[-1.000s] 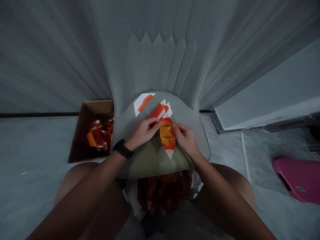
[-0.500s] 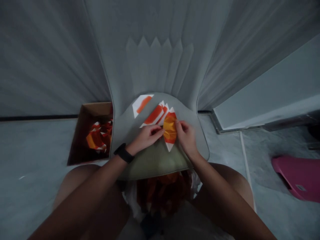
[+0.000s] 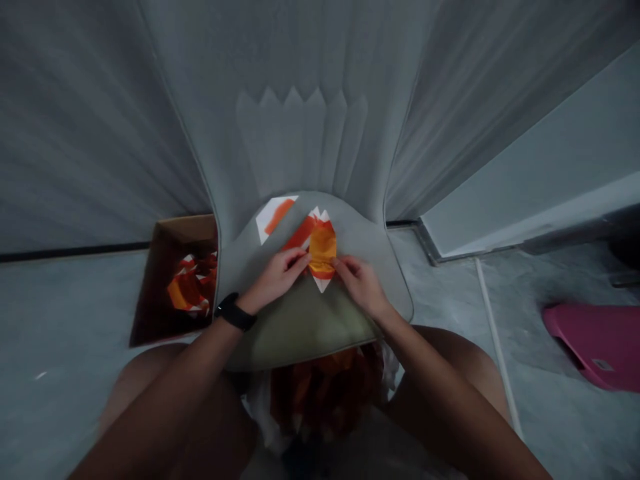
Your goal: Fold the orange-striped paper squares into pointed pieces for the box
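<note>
Nearest, over a padded chair seat (image 3: 305, 333), the left hand (image 3: 277, 280) and the right hand (image 3: 361, 287) pinch opposite edges of an orange-and-white folded paper (image 3: 323, 250), fingers curled, holding it on the seat between them. Folding looks like the step in hand; the next move seems to call for creasing the orange flap flat. Farther on lies a second paper sheet (image 3: 274, 217); to the left, a cardboard box (image 3: 187, 230) holds folded papers (image 3: 190, 290).

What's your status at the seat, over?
Left hand and right hand holding folded orange-and-white paper. Second sheet lying beyond, on grey seat. Cardboard box off left.
</note>
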Tool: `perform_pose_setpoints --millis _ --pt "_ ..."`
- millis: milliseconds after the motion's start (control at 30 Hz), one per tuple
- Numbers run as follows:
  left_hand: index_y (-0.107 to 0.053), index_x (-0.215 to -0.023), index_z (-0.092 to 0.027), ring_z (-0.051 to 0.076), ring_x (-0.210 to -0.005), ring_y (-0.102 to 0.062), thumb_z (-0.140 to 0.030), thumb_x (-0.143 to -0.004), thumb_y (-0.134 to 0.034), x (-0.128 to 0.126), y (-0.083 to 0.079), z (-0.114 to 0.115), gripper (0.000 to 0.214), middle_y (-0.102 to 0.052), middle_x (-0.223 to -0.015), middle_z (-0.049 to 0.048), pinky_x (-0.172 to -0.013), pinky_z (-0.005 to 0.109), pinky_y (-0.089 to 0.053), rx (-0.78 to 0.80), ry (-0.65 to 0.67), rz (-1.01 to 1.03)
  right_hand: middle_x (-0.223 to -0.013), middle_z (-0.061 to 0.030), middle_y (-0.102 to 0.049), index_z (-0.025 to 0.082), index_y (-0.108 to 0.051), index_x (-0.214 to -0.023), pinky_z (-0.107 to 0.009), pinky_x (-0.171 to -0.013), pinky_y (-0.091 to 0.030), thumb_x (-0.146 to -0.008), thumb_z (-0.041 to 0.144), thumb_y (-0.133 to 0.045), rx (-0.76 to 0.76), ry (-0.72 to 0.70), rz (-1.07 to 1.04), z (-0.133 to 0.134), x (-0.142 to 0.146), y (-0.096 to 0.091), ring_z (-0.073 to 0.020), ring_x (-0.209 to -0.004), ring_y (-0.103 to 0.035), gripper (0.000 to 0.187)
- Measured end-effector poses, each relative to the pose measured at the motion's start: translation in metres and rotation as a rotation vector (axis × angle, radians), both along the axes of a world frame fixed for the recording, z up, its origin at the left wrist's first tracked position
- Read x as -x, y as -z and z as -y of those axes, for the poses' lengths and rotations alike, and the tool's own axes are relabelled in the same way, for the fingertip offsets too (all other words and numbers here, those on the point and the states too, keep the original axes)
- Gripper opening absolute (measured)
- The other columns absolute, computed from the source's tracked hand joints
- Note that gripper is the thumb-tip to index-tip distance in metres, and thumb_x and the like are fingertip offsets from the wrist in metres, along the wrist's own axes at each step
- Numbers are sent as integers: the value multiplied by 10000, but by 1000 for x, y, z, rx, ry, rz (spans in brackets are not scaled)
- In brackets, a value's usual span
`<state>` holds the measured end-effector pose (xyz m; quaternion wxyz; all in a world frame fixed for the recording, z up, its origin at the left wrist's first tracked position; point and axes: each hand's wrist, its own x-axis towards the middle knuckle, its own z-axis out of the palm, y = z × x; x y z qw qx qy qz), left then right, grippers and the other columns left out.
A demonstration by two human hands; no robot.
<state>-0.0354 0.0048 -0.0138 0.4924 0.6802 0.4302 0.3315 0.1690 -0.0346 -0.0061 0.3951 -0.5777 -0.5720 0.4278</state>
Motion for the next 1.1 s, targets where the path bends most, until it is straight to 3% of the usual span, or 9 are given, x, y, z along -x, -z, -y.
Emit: perform_pose_setpoints --millis 267,533,1100 --pt "-605 -817 -170 143 -704 -538 -486 -961 -512 -4 -4 -2 359 -589 -725 5 -651 253 -429 -20 2 -3 -615 9 -539 197 -628 -734 -263 -541 -379 -894 562 -568 19 -35 -46 -7 -8 2 -140 -572 -484 403" --pt "-630 -799 -163 127 -621 -498 -479 -942 -543 -5 -6 4 358 -584 -681 1 -555 240 -375 34 -47 -24 -634 -8 -576 196 -651 -772 -269 -544 -389 -903 590 -550 -23 -20 44 -6 -11 7 -156 -589 -506 426" --pt "-651 -866 -171 158 -742 -582 -450 -949 -531 2 0 -1 315 -643 -772 22 -691 273 -456 22 46 -32 -674 -18 -618 200 -665 -798 -272 -578 -410 -919 546 -537 -55 -48 98 -5 -7 5 -164 -621 -536 389"
